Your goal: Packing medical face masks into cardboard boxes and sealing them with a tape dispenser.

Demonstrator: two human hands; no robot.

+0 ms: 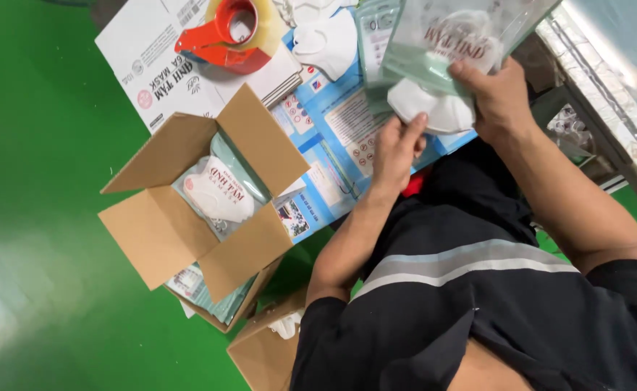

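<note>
Right hand (503,98) pinches pouch (449,36); left hand (397,148), fingers loosely curled, pushes mask (434,108) in. Mask may snag at mouth, perhaps crumple; pouch could slip.

Dressed in a dark, near-black short-sleeved shirt (478,304) with two pale bands, one grey-blue and one lighter grey, running across the cloth from 9 o'clock toward 3 o'clock. Sleeve hems ending above the elbows. Both forearms bare. No gloves, watch or rings visible.
</note>
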